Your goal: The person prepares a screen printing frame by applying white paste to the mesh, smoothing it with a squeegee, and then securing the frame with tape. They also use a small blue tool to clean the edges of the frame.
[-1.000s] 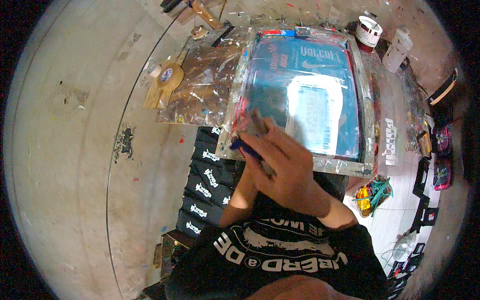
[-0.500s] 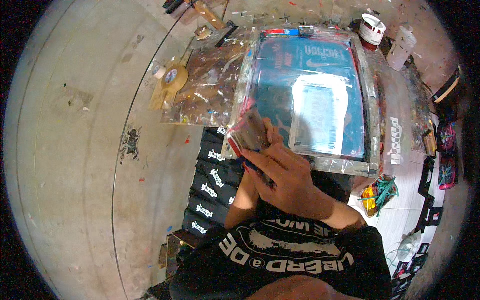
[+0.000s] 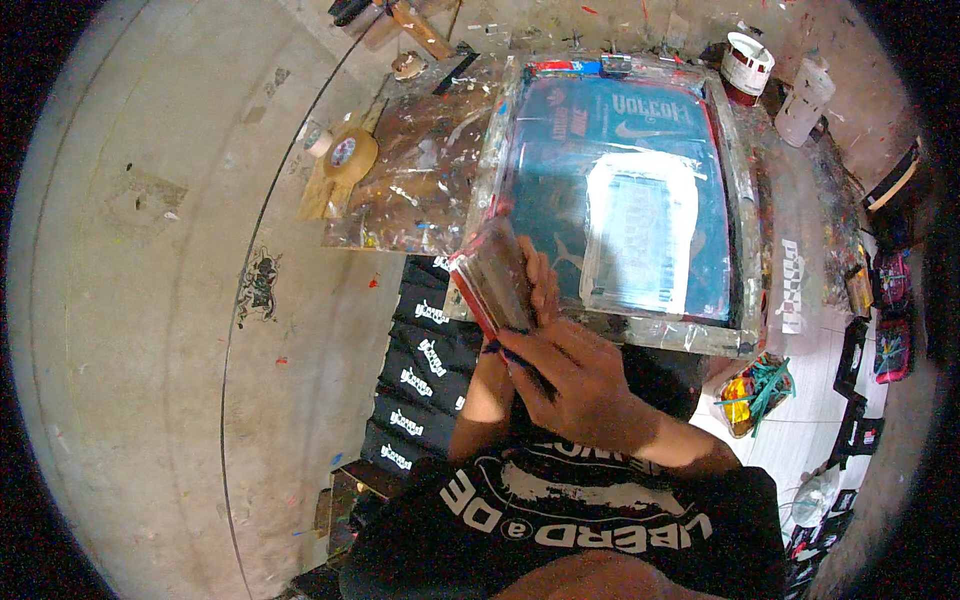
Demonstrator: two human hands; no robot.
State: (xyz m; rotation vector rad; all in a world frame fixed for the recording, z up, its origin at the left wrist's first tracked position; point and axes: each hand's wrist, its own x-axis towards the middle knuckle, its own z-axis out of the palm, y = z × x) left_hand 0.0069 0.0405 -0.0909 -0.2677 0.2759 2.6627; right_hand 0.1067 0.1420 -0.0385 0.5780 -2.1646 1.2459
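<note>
In front of my chest, both hands hold a squeegee [image 3: 497, 275] with a worn brown-grey handle and a red strip along its edge. My right hand [image 3: 577, 375] is closed on its lower end. My left hand [image 3: 541, 280] is mostly behind the squeegee and the right hand; its fingers show wrapped at the far side. A little beyond lies a screen-printing frame [image 3: 742, 240] with teal mesh. On that mesh, a bright, white-edged rectangular area [image 3: 640, 235] shows faint marks, and several pale designs surround it.
A tape roll [image 3: 352, 157] rests on the paint-splattered board [image 3: 420, 170] at left. White tub [image 3: 747, 65] and a pale bottle [image 3: 803, 100] stand at back right. Black printed fabric pieces [image 3: 405, 420] lie below left; a bag with green strips [image 3: 757, 395] sits at right.
The squeegee has tilted more upright in my hands, and my right hand has shifted slightly down and right along it. The frame has stayed in place.
</note>
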